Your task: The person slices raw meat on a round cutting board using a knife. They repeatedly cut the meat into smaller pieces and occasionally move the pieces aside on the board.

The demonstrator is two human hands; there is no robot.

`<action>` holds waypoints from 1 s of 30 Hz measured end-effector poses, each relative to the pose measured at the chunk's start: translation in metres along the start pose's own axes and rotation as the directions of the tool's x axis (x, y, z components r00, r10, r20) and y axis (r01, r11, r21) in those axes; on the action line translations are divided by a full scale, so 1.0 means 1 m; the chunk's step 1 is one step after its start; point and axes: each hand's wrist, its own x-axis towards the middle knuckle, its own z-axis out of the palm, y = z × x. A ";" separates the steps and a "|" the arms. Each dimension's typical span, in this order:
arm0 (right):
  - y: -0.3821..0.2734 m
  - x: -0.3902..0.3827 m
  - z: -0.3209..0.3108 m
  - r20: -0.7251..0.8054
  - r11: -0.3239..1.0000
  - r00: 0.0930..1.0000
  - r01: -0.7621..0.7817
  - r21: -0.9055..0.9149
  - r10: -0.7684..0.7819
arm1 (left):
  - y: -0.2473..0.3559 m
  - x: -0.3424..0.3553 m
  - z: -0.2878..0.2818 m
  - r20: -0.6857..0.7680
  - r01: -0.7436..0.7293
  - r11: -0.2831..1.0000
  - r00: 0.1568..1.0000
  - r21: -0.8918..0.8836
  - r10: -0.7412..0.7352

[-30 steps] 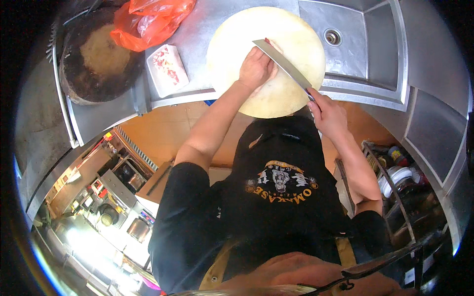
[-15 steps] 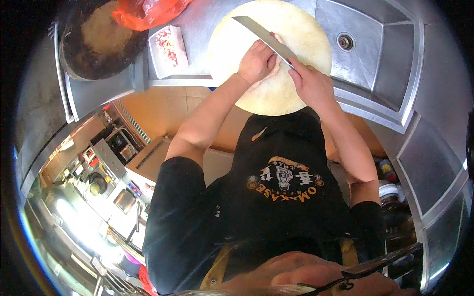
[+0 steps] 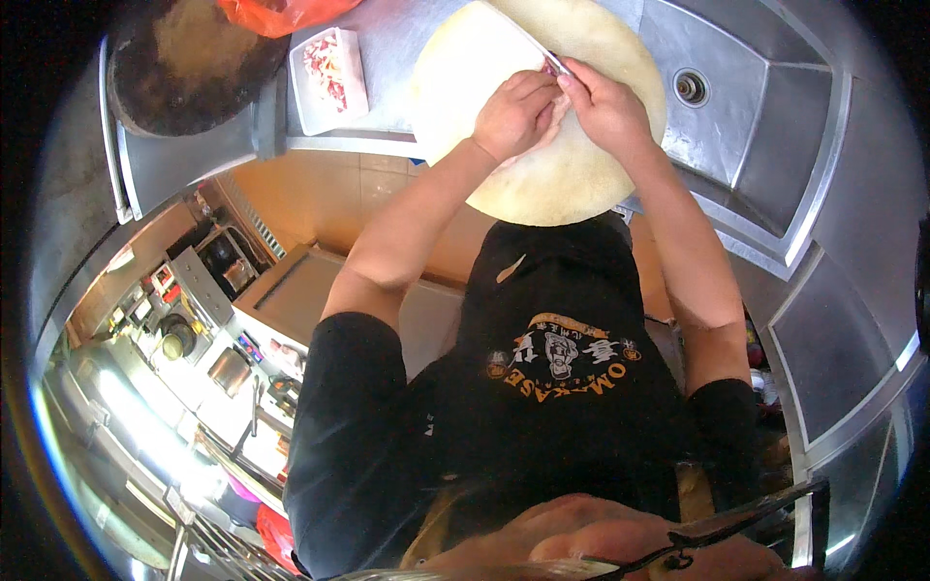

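A round, pale cutting board [image 3: 572, 194] lies on the steel counter in front of me. My left hand [image 3: 515, 114] presses down on a pale, pinkish piece of meat [image 3: 554, 128] on it, fingers curled and partly hiding the meat. In my right hand [image 3: 605, 102] is the handle of a broad knife [image 3: 523, 37], wrapped by my fingers close to the left fingertips. Its blade points to the far left and shines bright white, so its outline partly merges with the board. Dark reddish bits show where blade and fingertips meet.
Left of the board stands a white plastic tub [image 3: 312, 118] with small red and white pieces. Behind it is an orange-red plastic bag [image 3: 281, 14], beside a large dark round object [image 3: 145, 97] with a brown patch. A steel sink [image 3: 702, 140] adjoins the board's right side.
The knife blade has turned from a narrow grey strip to a broad bright face. My right hand has moved slightly farther away and closer to the left, which still presses the meat.
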 end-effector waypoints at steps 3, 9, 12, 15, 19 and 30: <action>-0.003 -0.017 -0.020 -0.010 0.999 0.999 -0.052 -0.002 0.052 | 0.002 -0.005 0.000 -0.038 0.045 0.999 0.998 0.018 -0.045; -0.018 -0.138 -0.081 0.175 0.962 0.966 -0.148 -0.229 0.190 | 0.003 -0.005 0.000 0.040 0.024 0.990 0.999 0.136 -0.029; -0.019 -0.147 -0.087 0.217 0.952 0.948 -0.179 -0.246 0.235 | 0.000 -0.008 0.004 0.002 -0.004 0.990 1.000 0.141 0.004; -0.011 -0.135 -0.075 0.198 0.962 0.959 -0.155 -0.225 0.201 | 0.002 -0.008 0.000 0.079 0.051 0.995 0.995 0.082 -0.057; -0.004 -0.067 -0.033 0.170 0.982 0.979 -0.087 -0.169 0.116 | 0.000 -0.003 -0.005 0.049 0.030 0.999 0.998 0.024 -0.031; 0.003 -0.039 -0.035 0.017 0.997 0.997 -0.072 0.007 0.072 | 0.008 -0.009 -0.004 -0.011 0.062 0.995 0.998 0.075 -0.062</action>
